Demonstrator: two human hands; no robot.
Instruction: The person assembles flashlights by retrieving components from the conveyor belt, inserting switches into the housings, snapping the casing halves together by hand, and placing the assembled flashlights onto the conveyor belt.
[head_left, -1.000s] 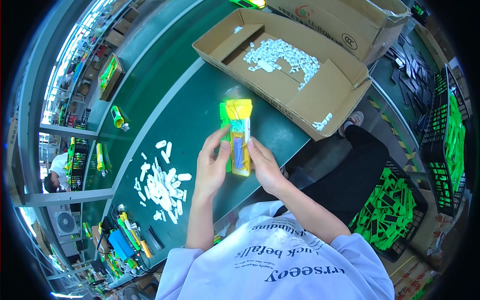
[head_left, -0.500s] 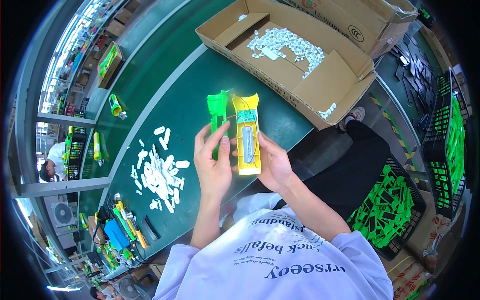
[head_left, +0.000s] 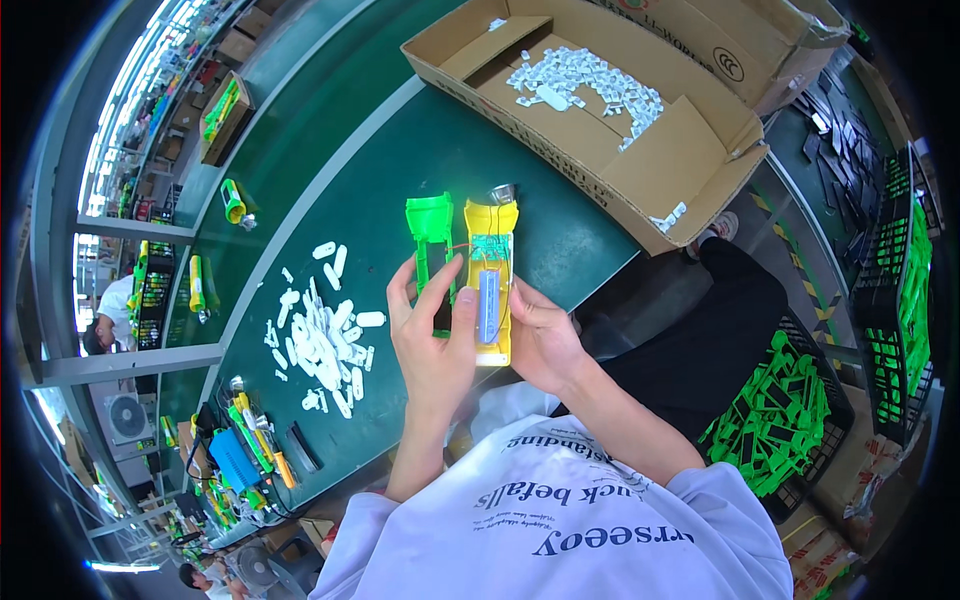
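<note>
My left hand [head_left: 432, 340] grips a green plastic flashlight shell half [head_left: 431, 235], its thumb reaching across onto the grey battery [head_left: 487, 305]. My right hand [head_left: 540, 340] holds the yellow shell half [head_left: 492, 275] from the right side. The yellow half lies open toward me, with a small green circuit board, red wires and a shiny reflector at its top end. The two halves are side by side above the green table [head_left: 350, 170].
A pile of small white plastic parts [head_left: 320, 335] lies left of my hands. An open cardboard box [head_left: 600, 110] with white parts sits at the far side. Black crates of green parts [head_left: 780, 420] stand at right. Tools and flashlights [head_left: 245, 450] lie at lower left.
The green and yellow halves, closed together a second ago, have come apart and now sit side by side, opened toward me. The view has drawn closer to my hands.
</note>
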